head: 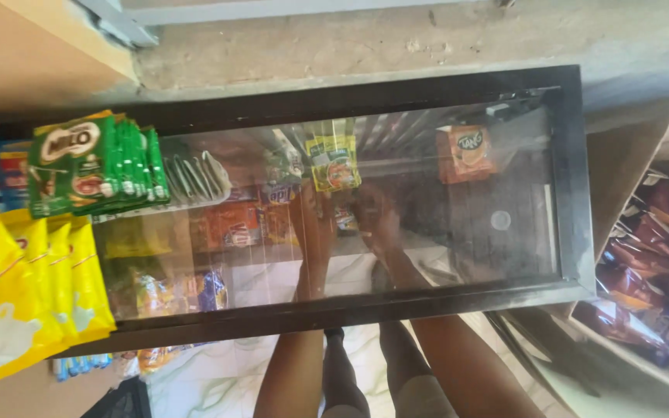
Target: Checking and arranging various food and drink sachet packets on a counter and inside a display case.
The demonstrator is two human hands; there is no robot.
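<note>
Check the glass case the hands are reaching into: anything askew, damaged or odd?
The glass panel is smudged and hazy, with a round pale mark on its right part. Behind it, the yellow-green sachet near the left hand and right hand hangs slightly tilted. The orange sachet sits alone, apart from the other stock. No visible spill or breakage.

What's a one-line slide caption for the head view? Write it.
Both arms reach into a black-framed glass display case, left hand and right hand at a yellow-green sachet, an orange sachet beside.
</note>
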